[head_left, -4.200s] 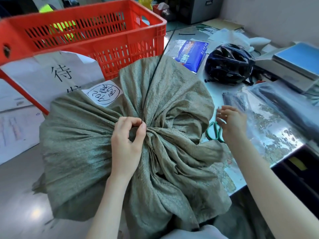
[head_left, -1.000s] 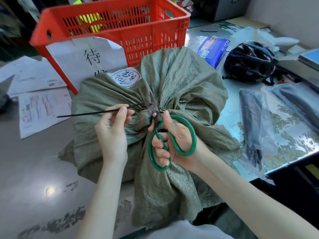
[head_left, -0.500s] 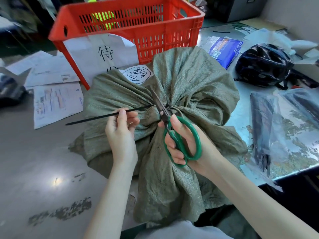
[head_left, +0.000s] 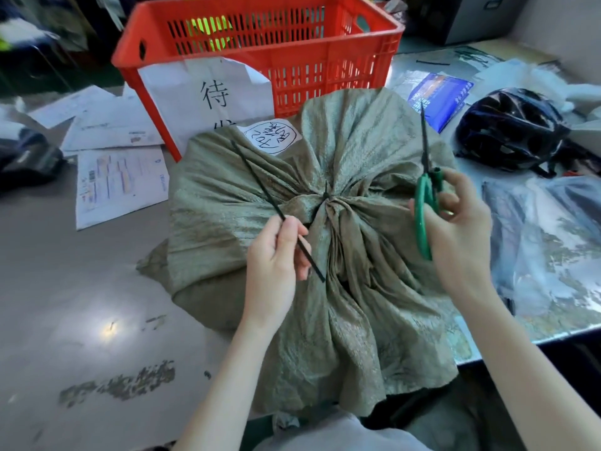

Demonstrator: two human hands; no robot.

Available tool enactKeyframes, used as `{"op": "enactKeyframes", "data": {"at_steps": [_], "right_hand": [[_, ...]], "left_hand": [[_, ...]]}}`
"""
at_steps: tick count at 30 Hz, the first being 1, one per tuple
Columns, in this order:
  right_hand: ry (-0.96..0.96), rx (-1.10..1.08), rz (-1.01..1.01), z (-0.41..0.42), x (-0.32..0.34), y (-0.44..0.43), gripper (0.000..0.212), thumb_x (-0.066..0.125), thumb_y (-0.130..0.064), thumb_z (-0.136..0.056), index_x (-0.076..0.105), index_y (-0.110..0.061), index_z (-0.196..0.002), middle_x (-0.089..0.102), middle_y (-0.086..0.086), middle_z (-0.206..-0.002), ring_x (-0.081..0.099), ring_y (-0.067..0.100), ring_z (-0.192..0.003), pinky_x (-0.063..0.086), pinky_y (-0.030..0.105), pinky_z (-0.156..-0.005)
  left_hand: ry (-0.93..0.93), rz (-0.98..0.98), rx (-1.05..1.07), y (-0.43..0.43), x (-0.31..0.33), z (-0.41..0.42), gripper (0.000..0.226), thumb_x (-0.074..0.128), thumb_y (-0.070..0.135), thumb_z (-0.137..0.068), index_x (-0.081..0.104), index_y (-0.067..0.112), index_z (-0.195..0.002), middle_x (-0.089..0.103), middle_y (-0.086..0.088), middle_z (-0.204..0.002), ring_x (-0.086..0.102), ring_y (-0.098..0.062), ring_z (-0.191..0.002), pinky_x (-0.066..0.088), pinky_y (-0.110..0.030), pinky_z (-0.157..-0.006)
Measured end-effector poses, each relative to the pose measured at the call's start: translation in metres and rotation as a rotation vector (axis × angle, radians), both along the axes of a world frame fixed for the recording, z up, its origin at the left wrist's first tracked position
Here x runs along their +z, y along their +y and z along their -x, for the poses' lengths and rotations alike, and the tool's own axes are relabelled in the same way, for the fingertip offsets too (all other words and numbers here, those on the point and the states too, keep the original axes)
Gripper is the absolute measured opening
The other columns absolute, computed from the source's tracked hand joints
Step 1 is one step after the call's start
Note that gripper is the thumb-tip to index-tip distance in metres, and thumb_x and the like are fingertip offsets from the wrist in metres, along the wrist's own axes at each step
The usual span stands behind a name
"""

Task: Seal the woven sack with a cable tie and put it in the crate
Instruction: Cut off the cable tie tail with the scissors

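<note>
The olive woven sack (head_left: 351,177) lies on the table with its neck bunched at the middle. A black cable tie (head_left: 326,197) cinches that neck, with only a short stub showing. My left hand (head_left: 276,255) pinches a loose black strip, the cut tie tail (head_left: 260,187), slanting up-left over the sack. My right hand (head_left: 455,229) grips green-handled scissors (head_left: 424,209), blades shut and pointing away, to the right of the knot. The red plastic crate (head_left: 260,37) stands just behind the sack.
A paper sign with a character hangs on the crate front (head_left: 211,92). Printed papers (head_left: 120,177) lie at left. A dark helmet (head_left: 510,128) and a blue packet (head_left: 439,96) sit at right, with clear plastic bags of ties (head_left: 536,242) near the table edge.
The scissors were at the knot against the tie; now they are pulled away to the right. The tie tail has come free of the knot and my left hand holds it loose.
</note>
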State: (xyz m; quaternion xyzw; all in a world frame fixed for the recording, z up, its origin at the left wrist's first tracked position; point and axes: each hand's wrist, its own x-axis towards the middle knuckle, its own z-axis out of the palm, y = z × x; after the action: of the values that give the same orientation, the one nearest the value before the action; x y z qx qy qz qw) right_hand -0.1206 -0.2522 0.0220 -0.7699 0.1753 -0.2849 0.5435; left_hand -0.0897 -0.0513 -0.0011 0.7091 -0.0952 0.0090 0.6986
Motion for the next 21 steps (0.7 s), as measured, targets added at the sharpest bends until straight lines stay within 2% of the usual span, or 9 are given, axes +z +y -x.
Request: {"op": "enactKeyframes", "data": {"at_steps": [3,6,8,10,14,15,18,19,21], "right_hand": [[0.029,-0.137,0.047,0.002,-0.014,-0.023,0.036,0.058,-0.012,-0.079,0.056,-0.027,-0.112,0.057,-0.005,-0.066,0.047,0.011,-0.056,0.038,0.031,-0.055],[0.089,-0.242,0.040,0.003,-0.032,-0.048,0.039,0.055,-0.012,-0.078,0.055,-0.024,-0.116,0.054,-0.007,-0.068,0.048,0.010,-0.058,0.039,0.029,-0.058],[0.130,-0.293,0.021,0.004,-0.047,-0.067,0.041,0.055,-0.009,-0.080,0.054,-0.019,-0.120,0.053,-0.003,-0.070,0.045,0.008,-0.056,0.035,0.025,-0.056],[0.187,-0.324,-0.020,0.003,-0.063,-0.084,0.043,0.056,-0.005,-0.081,0.054,-0.016,-0.122,0.056,0.007,-0.078,0.045,0.014,-0.057,0.035,0.027,-0.056],[0.381,-0.407,-0.123,0.002,-0.092,-0.120,0.044,0.060,-0.001,-0.081,0.058,-0.009,-0.124,0.060,0.011,-0.094,0.054,0.023,-0.073,0.040,0.029,-0.065],[0.437,-0.398,-0.125,0.002,-0.099,-0.128,0.045,0.061,-0.001,-0.080,0.059,-0.006,-0.124,0.061,0.011,-0.096,0.056,0.024,-0.072,0.042,0.028,-0.063],[0.563,-0.342,-0.062,0.001,-0.115,-0.144,0.045,0.064,0.000,-0.080,0.058,-0.001,-0.124,0.063,0.019,-0.110,0.062,0.029,-0.073,0.047,0.018,-0.044],[0.595,-0.335,-0.026,0.000,-0.119,-0.147,0.047,0.065,0.001,-0.079,0.056,0.000,-0.126,0.063,0.020,-0.115,0.064,0.030,-0.076,0.048,0.018,-0.046],[0.656,-0.326,0.038,-0.002,-0.124,-0.151,0.052,0.066,0.002,-0.078,0.054,0.000,-0.129,0.062,0.022,-0.121,0.064,0.032,-0.082,0.050,0.028,-0.062]], "left_hand": [[-0.039,-0.078,-0.100,-0.010,0.001,0.005,0.031,0.041,0.020,-0.105,0.054,0.014,-0.078,0.052,-0.006,-0.057,0.045,-0.014,-0.041,0.037,-0.022,-0.044],[-0.045,-0.141,-0.180,-0.020,0.003,0.010,0.031,0.043,0.023,-0.104,0.057,0.018,-0.077,0.051,-0.004,-0.054,0.047,-0.014,-0.041,0.039,-0.023,-0.043],[-0.068,-0.190,-0.222,-0.025,0.002,0.012,0.030,0.044,0.024,-0.104,0.059,0.018,-0.078,0.051,0.000,-0.052,0.048,-0.013,-0.042,0.039,-0.024,-0.045],[-0.097,-0.235,-0.262,-0.028,0.001,0.013,0.030,0.045,0.026,-0.104,0.061,0.019,-0.080,0.051,0.002,-0.053,0.048,-0.010,-0.044,0.037,-0.025,-0.048],[-0.111,-0.269,-0.292,-0.032,-0.001,0.017,0.028,0.046,0.025,-0.103,0.065,0.018,-0.085,0.050,0.006,-0.052,0.046,-0.005,-0.043,0.035,-0.021,-0.049],[-0.110,-0.276,-0.292,-0.033,-0.001,0.018,0.027,0.047,0.024,-0.103,0.066,0.016,-0.086,0.050,0.007,-0.052,0.047,-0.005,-0.043,0.035,-0.019,-0.049],[-0.103,-0.313,-0.297,-0.034,-0.002,0.020,0.026,0.049,0.022,-0.102,0.067,0.013,-0.087,0.049,0.008,-0.052,0.049,-0.004,-0.044,0.035,-0.013,-0.050],[-0.103,-0.323,-0.299,-0.035,-0.002,0.021,0.025,0.049,0.022,-0.102,0.067,0.013,-0.087,0.048,0.008,-0.052,0.049,-0.004,-0.044,0.035,-0.013,-0.050],[-0.107,-0.342,-0.308,-0.035,-0.003,0.021,0.026,0.049,0.022,-0.102,0.067,0.012,-0.087,0.049,0.006,-0.052,0.049,-0.004,-0.045,0.036,-0.012,-0.050]]}}
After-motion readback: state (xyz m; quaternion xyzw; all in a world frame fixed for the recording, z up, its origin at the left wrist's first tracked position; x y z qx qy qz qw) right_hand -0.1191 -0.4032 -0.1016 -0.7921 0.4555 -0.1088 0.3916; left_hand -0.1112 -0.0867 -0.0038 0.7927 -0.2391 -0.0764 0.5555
